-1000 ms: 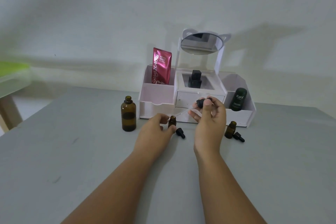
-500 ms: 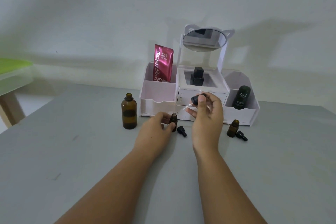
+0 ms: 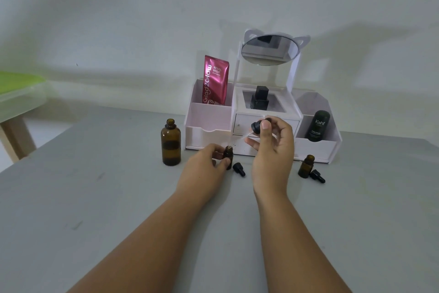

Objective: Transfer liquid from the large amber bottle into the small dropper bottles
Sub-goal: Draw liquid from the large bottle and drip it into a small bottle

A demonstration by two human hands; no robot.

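The large amber bottle [image 3: 170, 142] stands uncapped on the grey table, left of my hands. My left hand [image 3: 206, 166] grips a small amber dropper bottle [image 3: 228, 155], upright on the table. My right hand [image 3: 273, 150] pinches the black bulb of a dropper [image 3: 256, 126]; its clear glass tube slants down-left, its tip just above and right of that bottle's open mouth. A black dropper cap [image 3: 239, 169] lies beside the held bottle. A second small amber bottle [image 3: 306, 166] stands open to the right, with its black cap [image 3: 317, 175] lying next to it.
A white organiser [image 3: 209, 131] with a cat-ear mirror [image 3: 269, 49] stands right behind my hands, holding a red sachet [image 3: 215, 80], a black square bottle [image 3: 260, 98] and a dark green tube [image 3: 317, 126]. A green-topped table [image 3: 19, 88] stands at far left.
The dropper in my right hand has lifted and its tip has drawn away from the small bottle's mouth. My left hand still holds that bottle in place.
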